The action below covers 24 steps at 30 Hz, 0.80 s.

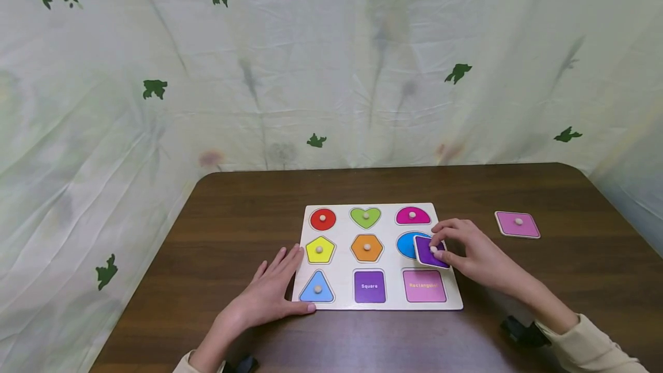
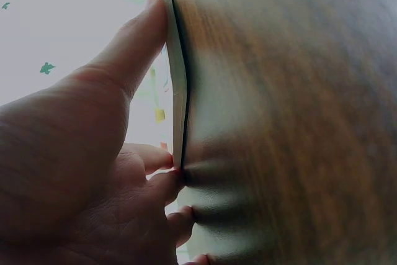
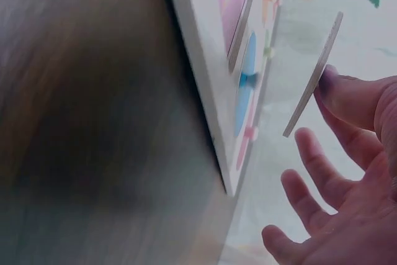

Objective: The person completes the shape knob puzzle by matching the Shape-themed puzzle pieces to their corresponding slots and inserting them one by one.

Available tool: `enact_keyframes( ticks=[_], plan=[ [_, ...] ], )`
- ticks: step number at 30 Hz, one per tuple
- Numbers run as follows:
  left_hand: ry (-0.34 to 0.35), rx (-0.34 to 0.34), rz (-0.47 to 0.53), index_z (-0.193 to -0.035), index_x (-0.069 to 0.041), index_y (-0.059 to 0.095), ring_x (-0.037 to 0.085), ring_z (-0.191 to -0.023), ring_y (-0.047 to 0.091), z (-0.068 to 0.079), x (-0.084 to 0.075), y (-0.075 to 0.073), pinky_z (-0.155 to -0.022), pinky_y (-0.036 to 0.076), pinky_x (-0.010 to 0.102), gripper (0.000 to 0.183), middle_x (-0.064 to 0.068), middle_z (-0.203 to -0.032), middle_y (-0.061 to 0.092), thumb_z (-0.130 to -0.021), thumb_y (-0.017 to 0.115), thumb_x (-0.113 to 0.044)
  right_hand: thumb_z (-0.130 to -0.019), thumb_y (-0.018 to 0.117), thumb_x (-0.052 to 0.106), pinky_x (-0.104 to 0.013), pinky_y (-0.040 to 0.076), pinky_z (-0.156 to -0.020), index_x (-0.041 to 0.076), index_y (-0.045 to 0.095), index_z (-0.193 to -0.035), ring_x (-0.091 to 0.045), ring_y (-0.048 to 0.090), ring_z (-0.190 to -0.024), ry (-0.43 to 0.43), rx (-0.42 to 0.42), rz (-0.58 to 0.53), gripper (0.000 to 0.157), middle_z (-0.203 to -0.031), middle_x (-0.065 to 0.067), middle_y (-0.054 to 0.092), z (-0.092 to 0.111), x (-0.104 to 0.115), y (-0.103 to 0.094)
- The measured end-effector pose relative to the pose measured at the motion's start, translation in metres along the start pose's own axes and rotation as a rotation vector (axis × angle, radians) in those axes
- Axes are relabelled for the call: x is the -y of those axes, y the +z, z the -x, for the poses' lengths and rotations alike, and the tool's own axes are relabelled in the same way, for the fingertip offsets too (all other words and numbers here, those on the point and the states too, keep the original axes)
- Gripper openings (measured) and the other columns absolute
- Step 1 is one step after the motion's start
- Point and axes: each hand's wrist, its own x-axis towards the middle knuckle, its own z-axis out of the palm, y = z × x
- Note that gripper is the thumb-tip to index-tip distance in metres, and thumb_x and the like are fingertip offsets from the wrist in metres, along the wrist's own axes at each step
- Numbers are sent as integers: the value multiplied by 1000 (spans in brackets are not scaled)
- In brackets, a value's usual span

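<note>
A white shape puzzle board (image 1: 342, 275) lies on the table. My right hand (image 1: 473, 255) pinches the small knob of a purple square puzzle piece (image 1: 425, 251), holding it tilted above the board, partly over the blue oval piece (image 1: 406, 244). In the right wrist view that piece (image 3: 313, 76) appears edge-on, apart from the board. My left hand (image 1: 266, 292) rests at the board's left edge, thumb on the lower left corner, fingers spread along the side. Two recesses show bare: the purple one marked Square (image 1: 369, 295) and the pink one marked Rectangular (image 1: 425, 294).
A pink rectangle piece (image 1: 523, 224) with a knob lies on the brown table (image 1: 248, 206) to the right of the board. Red circle (image 1: 323, 223), green heart, magenta half-circle, yellow pentagon, orange hexagon and blue triangle pieces sit in the board. A pale curtain (image 1: 331, 73) hangs behind.
</note>
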Motion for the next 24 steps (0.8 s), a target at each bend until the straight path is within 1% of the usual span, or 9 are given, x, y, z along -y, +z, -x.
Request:
enact_keyframes(
  ticks=[4,8,14,18,24],
  plan=[
    [-2,0,1,-157,-12,24,34,-149,8,0,0,0,-113,6,65,112,5,-163,19,-73,75,-65,-81,80,6,-52,42,-92,26,67,-91,-27,49,-113,-28,6,2,25,-115,-6,61,-1,7,5],
    [-5,-1,5,-157,-12,24,34,-149,8,0,-1,0,-113,6,65,112,5,-163,19,-72,76,-64,-82,80,8,-51,43,-91,28,66,-91,-25,47,-114,-32,23,-15,25,-115,-4,60,-3,15,10],
    [-8,-4,3,-157,-13,25,34,-149,8,0,-1,0,-113,7,65,112,5,-163,19,-72,76,-64,-82,80,11,-50,43,-89,29,66,-91,-22,48,-111,-35,39,-21,24,-114,0,60,-6,24,18],
    [-7,-2,-5,-157,-12,24,33,-149,7,-1,-1,0,-113,6,64,112,4,-163,19,-73,76,-64,-83,80,11,-49,44,-89,29,65,-90,-21,48,-112,-56,50,-18,24,-114,-1,61,-8,29,23],
    [-8,-2,-7,-157,-12,24,33,-149,8,0,-1,0,-113,6,64,112,4,-163,19,-72,76,-64,-84,79,13,-44,46,-89,28,65,-90,-17,49,-114,-92,68,-8,21,-115,0,61,-10,36,31]
  ],
)
